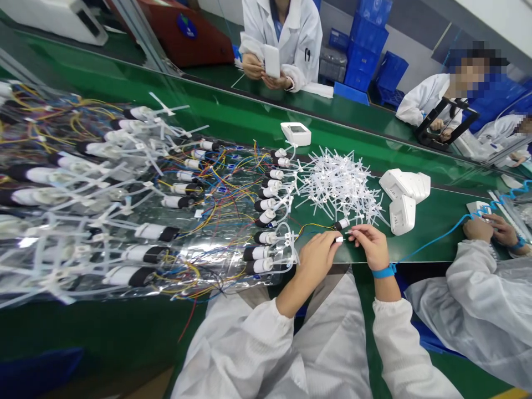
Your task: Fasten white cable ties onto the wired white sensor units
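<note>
My left hand (318, 252) is closed at the table's front edge, with a small white piece (339, 239) showing at its fingertips. Just to the right, my right hand (372, 246) pinches with thumb and forefinger; a tiny pale bit shows there, too small to name. It wears a blue wrist strap (384, 271). Right behind the fingertips lies a small white-and-black motor pump (341, 224), its yellow wire running left. Farther back is a heap of white tube pieces with connectors (338, 180).
Rows of wired pumps with tubes (145, 233) lie on clear plastic at the left. White device housings (403, 191) stand at the right, another (296, 133) behind the heap. A blue coiled cord (440, 235) runs rightward. Co-workers sit opposite and at right.
</note>
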### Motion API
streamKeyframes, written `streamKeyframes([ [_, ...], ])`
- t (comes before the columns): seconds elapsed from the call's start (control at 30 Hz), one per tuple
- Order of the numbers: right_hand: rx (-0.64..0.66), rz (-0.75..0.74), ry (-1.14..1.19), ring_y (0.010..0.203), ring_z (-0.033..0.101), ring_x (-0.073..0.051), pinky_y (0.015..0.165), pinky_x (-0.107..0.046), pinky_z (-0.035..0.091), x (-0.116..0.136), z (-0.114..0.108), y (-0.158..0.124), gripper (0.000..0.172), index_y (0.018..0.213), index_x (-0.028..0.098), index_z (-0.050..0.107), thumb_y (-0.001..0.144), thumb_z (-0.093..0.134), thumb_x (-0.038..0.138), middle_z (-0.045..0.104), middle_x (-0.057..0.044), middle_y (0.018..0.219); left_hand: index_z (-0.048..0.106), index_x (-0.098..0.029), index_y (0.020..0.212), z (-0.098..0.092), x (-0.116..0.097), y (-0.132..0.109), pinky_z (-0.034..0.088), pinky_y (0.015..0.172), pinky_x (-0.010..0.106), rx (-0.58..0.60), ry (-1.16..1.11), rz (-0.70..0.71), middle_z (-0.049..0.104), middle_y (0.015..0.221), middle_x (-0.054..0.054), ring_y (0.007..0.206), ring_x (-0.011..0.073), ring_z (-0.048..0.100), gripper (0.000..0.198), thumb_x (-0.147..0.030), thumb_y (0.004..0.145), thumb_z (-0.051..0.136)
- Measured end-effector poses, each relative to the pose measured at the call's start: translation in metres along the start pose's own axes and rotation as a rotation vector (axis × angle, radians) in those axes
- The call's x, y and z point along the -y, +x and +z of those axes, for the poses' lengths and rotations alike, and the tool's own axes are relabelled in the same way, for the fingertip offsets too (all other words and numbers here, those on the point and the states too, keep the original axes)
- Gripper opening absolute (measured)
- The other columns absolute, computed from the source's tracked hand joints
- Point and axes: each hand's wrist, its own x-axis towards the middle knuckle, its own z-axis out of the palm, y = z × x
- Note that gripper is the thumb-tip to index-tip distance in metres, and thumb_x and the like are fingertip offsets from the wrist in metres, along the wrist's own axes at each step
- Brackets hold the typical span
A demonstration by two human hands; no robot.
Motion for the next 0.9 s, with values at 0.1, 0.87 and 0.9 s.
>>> streamKeyframes([
  [0.1, 0.036, 0.018, 0.0, 0.076, 0.077, -0.022, 0.058, -0.031, 0.057, 0.0038, 0.0021, -0.0031, 0.028, 0.096, 0.023, 0.081, 0.087, 0.091, 0.048, 0.085, -0.008, 0.094, 0.07, -0.027, 0.125, 0.0003, 0.0007, -0.0001, 0.055, 0.089, 0.034, -0.015, -0.031, -0.047, 0.081, 0.115, 0.005, 0.105, 0.025, 0.075, 0.018, -0.03, 0.112, 0.058],
  [0.87, 0.147, 0.053, -0.024, 0.076, 0.077, -0.021, 0.069, -0.033, 0.064, 0.0105, 0.0043, -0.0102, 0.029, 0.098, 0.024, 0.082, 0.085, 0.093, 0.048, 0.082, -0.004, 0.086, 0.071, -0.027, 0.127, -0.0054, -0.0052, 0.002, 0.052, 0.081, 0.033, 0.06, 0.053, -0.053, 0.081, 0.108, 0.004, 0.101, 0.0246, 0.073, 0.02, -0.027, 0.113, 0.055],
  [0.9, 0.133, 0.051, -0.016, 0.074, 0.076, -0.02, 0.068, -0.032, 0.064, 0.0108, 0.004, -0.01, 0.03, 0.096, 0.024, 0.081, 0.084, 0.094, 0.048, 0.082, -0.004, 0.086, 0.071, -0.027, 0.128, -0.0052, -0.0051, 0.0017, 0.053, 0.083, 0.034, 0.049, 0.045, -0.041, 0.081, 0.112, 0.004, 0.102, 0.0246, 0.073, 0.021, -0.026, 0.113, 0.056],
])
